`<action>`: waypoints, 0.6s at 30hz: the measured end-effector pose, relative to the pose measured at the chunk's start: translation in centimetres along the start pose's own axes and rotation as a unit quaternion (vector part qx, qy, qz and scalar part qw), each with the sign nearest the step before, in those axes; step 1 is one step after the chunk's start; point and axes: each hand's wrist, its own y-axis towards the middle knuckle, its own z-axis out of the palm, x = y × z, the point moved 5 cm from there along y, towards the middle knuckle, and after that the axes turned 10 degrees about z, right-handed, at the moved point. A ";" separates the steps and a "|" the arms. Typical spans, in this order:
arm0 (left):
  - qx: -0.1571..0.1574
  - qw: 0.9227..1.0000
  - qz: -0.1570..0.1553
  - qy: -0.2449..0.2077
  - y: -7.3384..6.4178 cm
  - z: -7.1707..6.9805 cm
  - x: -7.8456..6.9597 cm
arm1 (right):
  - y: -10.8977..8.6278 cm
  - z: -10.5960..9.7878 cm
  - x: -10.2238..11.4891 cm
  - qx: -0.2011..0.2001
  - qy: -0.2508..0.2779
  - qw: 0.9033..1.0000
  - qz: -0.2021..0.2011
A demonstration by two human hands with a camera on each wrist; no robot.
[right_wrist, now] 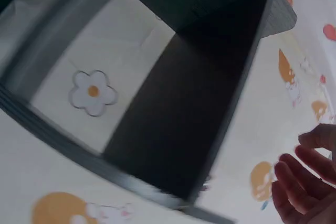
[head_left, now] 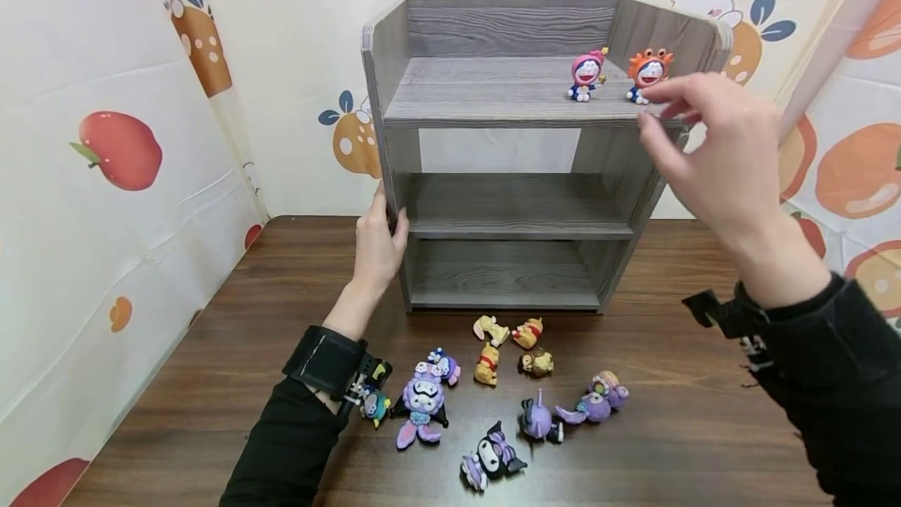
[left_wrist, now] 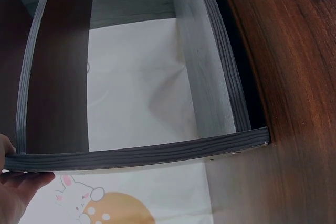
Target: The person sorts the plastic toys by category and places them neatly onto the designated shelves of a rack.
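A grey wood-grain shelf point(head_left: 521, 229) stands on the table. My left hand point(head_left: 378, 245) grips the edge of its left side panel, thumb and fingers on either side of the board; part of that hand point(left_wrist: 18, 195) shows in the left wrist view. Two figurines stand on the top board: one in a pink hood point(head_left: 586, 75) and one in an orange crab hat point(head_left: 647, 73). My right hand point(head_left: 725, 151) hovers at the shelf's upper right, fingertips beside the crab-hat figurine. In the right wrist view its fingers point(right_wrist: 296, 182) are loosely bent with nothing between them.
Several small figurines lie on the table before the shelf: yellow bears point(head_left: 486, 364), a large purple one point(head_left: 423, 401), a black-and-purple one point(head_left: 490, 456), and a purple group point(head_left: 597, 401). A teal figurine point(head_left: 376, 407) lies by my left wrist. Patterned cloth point(head_left: 281, 61) hangs behind.
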 end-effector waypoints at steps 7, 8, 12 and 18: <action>-0.004 1.000 0.005 0.007 0.1 -0.1 0.1 | -3.3 0.8 -5.1 -0.088 0.050 0.988 0.121; -0.004 1.000 0.005 0.007 0.1 -0.1 0.1 | -3.7 1.1 -5.9 -0.097 0.053 0.985 0.134; -0.003 1.000 0.004 0.005 0.0 0.0 0.1 | -4.7 2.2 -8.4 -0.115 0.072 0.975 0.177; -0.002 1.000 -0.004 0.001 0.0 0.0 0.0 | -5.5 4.3 -11.0 -0.078 0.097 0.966 0.228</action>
